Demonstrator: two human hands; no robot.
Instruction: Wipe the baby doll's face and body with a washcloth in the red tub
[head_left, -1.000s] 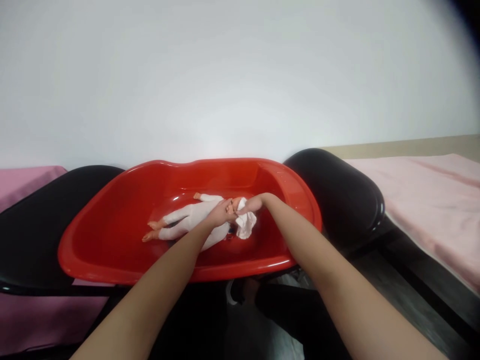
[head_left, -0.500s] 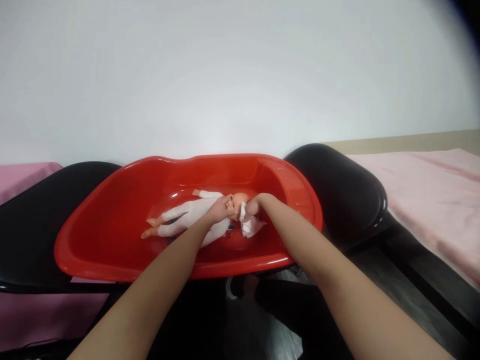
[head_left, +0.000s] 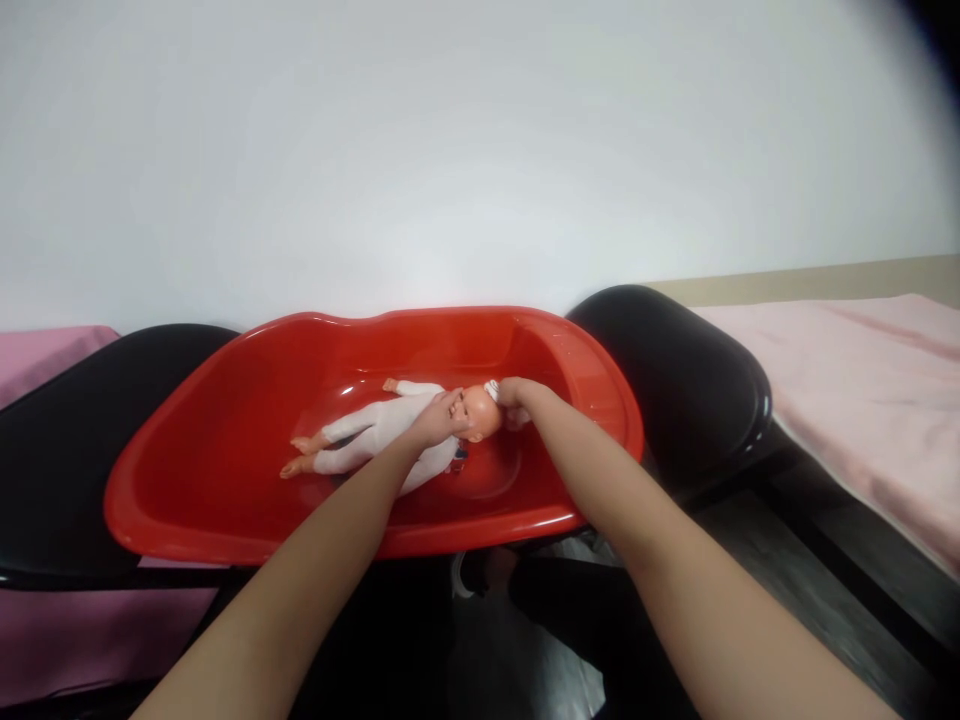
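A baby doll (head_left: 384,425) with a bald head and white cloth body lies on its back in a red baby bathtub (head_left: 217,440), its feet to the left. My left hand (head_left: 435,418) grips the doll at the neck and chin, beside its face. In my right hand (head_left: 514,396) is a white cloth (head_left: 492,390), bunched up and pressed against the crown of the doll's head. Most of the cloth is hidden by the fingers.
The tub stands across a black stool top (head_left: 67,460) on the left and another black top (head_left: 675,380) on the right. Pink-covered surfaces (head_left: 862,390) flank them. A pale wall (head_left: 480,150) rises behind the tub. Below its near edge, a shoe (head_left: 463,578) shows.
My right hand has shifted from the side of the doll's head to its crown. The cloth, which hung loose, is now mostly tucked under the hand. My left hand keeps its place.
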